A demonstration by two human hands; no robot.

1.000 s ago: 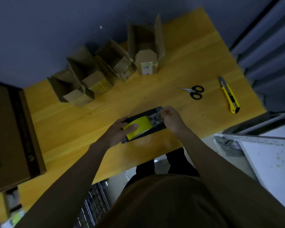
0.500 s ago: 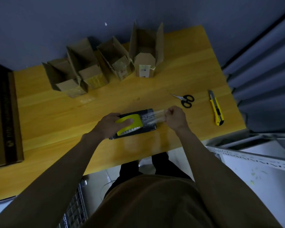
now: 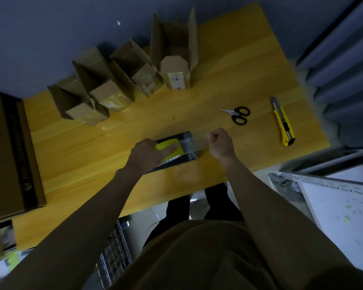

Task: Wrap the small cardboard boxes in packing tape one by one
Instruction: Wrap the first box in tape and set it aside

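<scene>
Pretty dim shot looking down at a yellow wooden table (image 3: 228, 80). The left hand (image 3: 148, 154) is lying on top of a dark flat packet (image 3: 177, 150) near the front edge of the table, fingers mostly straight and pressing down on a yellow thing (image 3: 169, 150) that sits on it; can't really tell if that's a scraper or a label. The right hand (image 3: 220, 143) is just to the right of the packet, fingers curled into a fist and pinching the end of a strip of clear packing tape (image 3: 199, 141), which stretches from the hand back to the packet's right end, where there's already shiny tape over it. At the back of the table, by the blue-grey wall, four small cardboard boxes (image 3: 134, 72) stand in a diagonal row with their top flaps open, touching or nearly touching each other, well apart from the hands. Right of the hands there are black-handled scissors (image 3: 237, 115) and further right a yellow utility knife (image 3: 283, 122), both lying flat. A big brown flat carton (image 3: 6, 155) sits on the table's left end.
</scene>
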